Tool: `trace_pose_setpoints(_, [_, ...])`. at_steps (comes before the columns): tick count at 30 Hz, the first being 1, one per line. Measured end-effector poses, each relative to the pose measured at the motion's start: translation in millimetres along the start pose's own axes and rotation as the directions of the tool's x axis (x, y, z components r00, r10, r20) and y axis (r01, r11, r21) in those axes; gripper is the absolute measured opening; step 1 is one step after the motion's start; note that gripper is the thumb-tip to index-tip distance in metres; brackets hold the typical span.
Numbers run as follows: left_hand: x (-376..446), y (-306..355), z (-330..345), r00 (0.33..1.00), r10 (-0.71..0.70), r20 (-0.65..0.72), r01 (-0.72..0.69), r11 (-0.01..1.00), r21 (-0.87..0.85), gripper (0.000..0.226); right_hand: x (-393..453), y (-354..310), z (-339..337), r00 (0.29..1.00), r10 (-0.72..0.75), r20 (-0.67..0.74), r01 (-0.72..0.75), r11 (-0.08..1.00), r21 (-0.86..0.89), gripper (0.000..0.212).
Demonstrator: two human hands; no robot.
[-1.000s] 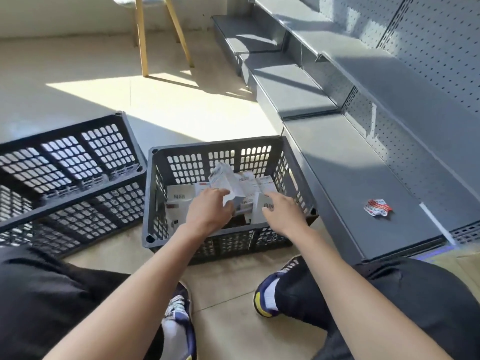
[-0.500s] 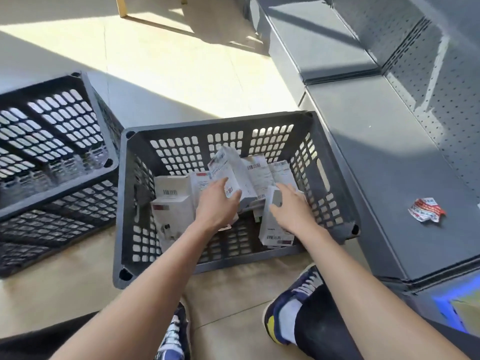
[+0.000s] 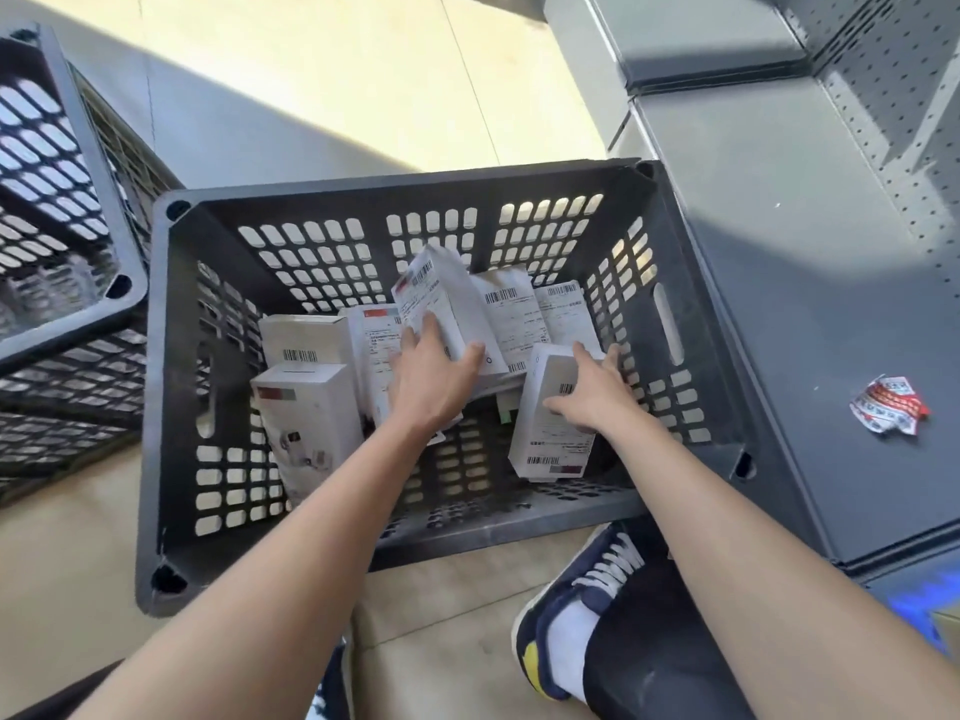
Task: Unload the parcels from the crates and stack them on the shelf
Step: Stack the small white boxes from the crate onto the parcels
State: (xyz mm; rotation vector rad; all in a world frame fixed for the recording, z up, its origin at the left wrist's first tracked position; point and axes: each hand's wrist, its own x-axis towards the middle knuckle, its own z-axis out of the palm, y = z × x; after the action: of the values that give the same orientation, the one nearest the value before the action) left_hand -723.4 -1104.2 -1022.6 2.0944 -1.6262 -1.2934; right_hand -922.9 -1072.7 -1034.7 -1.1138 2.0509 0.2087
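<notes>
A dark grey slotted crate (image 3: 176,356) stands on the floor in front of me, holding several white parcel boxes with barcode labels. My left hand (image 3: 434,379) grips a tilted white box (image 3: 441,298) near the crate's middle, thumb on its right side. My right hand (image 3: 592,392) grips another white box (image 3: 550,439) lying at the crate's right side, fingers curled over its far edge. More boxes (image 3: 306,402) lie at the crate's left. The grey shelf (image 3: 779,304) runs along the right.
A second slotted crate (image 3: 62,210) sits stacked at the left. A crumpled red and white paper (image 3: 889,406) lies on the low shelf board. My shoes (image 3: 576,605) rest on the tiled floor just before the crate.
My head has leaned forward and down, so the crate fills the view. Both hands have reached deeper and closed round their boxes.
</notes>
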Motion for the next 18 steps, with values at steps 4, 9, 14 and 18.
trace_pose_setpoints(4, [-1.3, -6.2, 4.9, 1.0, 0.007, -0.009, -0.008, 0.998, -0.063, 0.088, 7.0, 0.7, -1.5, 1.0, -0.026, 0.008, 0.026, 0.999, -0.041, 0.094])
trace_pose_setpoints(9, [-0.4, -8.3, 6.8, 0.999, 0.023, -0.028, -0.025, 0.995, -0.095, 0.091, 5.5, -2.7, -1.0, 0.994, -0.058, -0.088, 0.054, 0.997, -0.047, 0.088])
trace_pose_setpoints(14, [-0.2, -10.7, 10.6, 0.998, 0.055, -0.042, -0.059, 0.994, -0.094, 0.09, 7.1, -7.3, 0.2, 0.967, -0.161, -0.196, 0.132, 0.979, -0.153, 0.081])
trace_pose_setpoints(18, [-1.9, -12.3, 15.2, 0.995, 0.077, -0.069, -0.082, 0.994, -0.071, 0.087, 0.9, -11.9, 2.2, 0.941, -0.27, -0.202, 0.219, 0.945, -0.242, 0.076])
